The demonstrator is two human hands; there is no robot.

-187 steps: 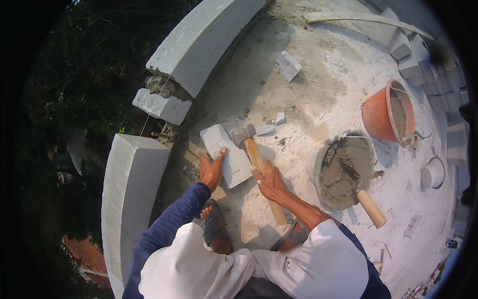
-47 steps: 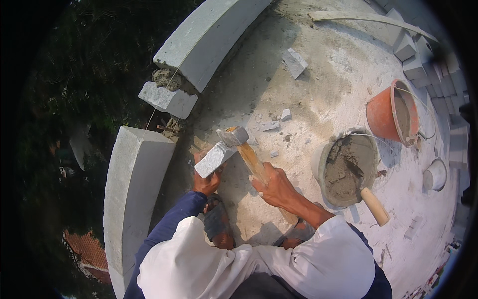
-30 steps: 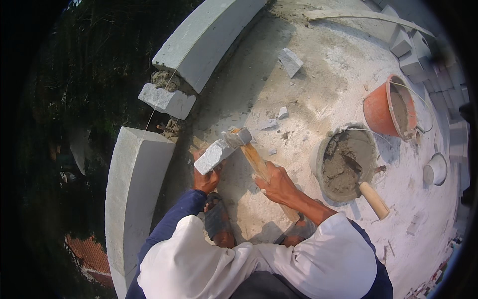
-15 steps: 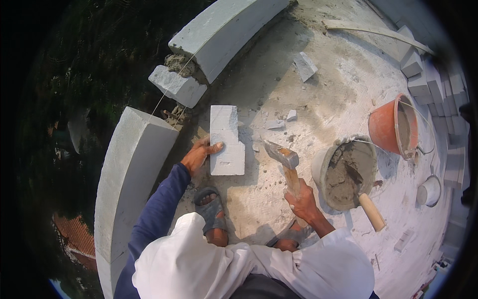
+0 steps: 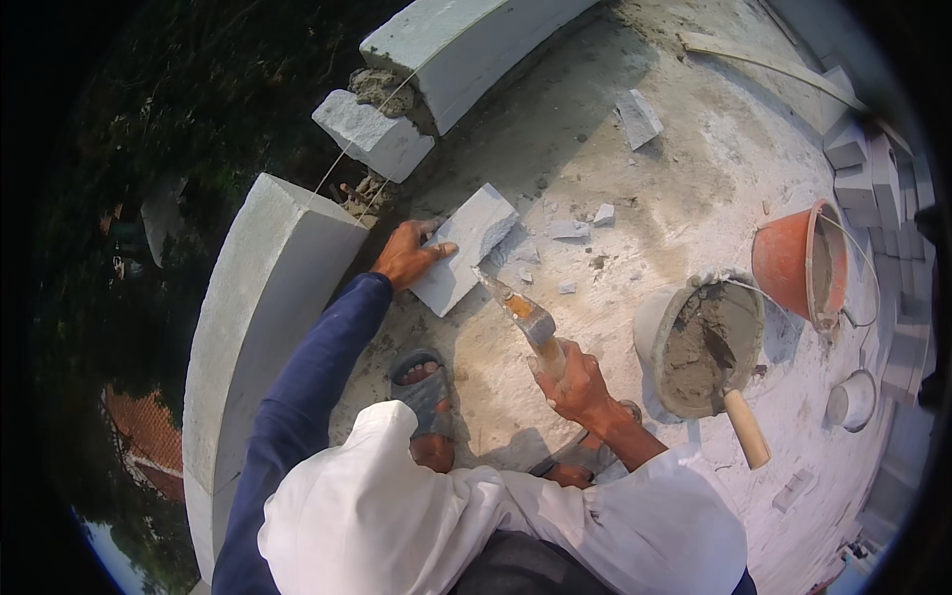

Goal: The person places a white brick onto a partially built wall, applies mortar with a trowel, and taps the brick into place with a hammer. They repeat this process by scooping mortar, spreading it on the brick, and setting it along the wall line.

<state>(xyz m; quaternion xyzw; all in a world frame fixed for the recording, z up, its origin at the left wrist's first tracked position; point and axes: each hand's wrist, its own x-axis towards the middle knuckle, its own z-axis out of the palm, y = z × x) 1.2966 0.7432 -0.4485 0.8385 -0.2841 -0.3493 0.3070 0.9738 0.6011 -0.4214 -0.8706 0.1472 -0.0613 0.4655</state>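
Note:
My left hand (image 5: 409,256) grips the left edge of a light grey lightweight concrete block (image 5: 464,246), thumb on its top face. The block lies slanted, and its right side is rough and broken. In my right hand (image 5: 575,387) is a brick hammer (image 5: 524,313) with a wooden handle, its pointed end by the block's broken edge. Whether the tip touches the block I cannot tell. Several broken chips (image 5: 569,230) are scattered to the right of the block. A low block wall (image 5: 263,297) runs along the left, with a gap holding a short block piece (image 5: 373,135) and mortar.
A string (image 5: 335,167) spans the wall gap. On the right stand a mortar bucket (image 5: 647,342) with a trowel (image 5: 746,428) in it, an orange bucket (image 5: 781,263) and a small pail (image 5: 851,402). Blocks (image 5: 881,188) are stacked beyond. A wooden plank (image 5: 764,61) lies at the far right.
The block has turned clockwise, and its lower right part has broken away. My right hand has brought the hammer up and left to the block. More chips lie beside it.

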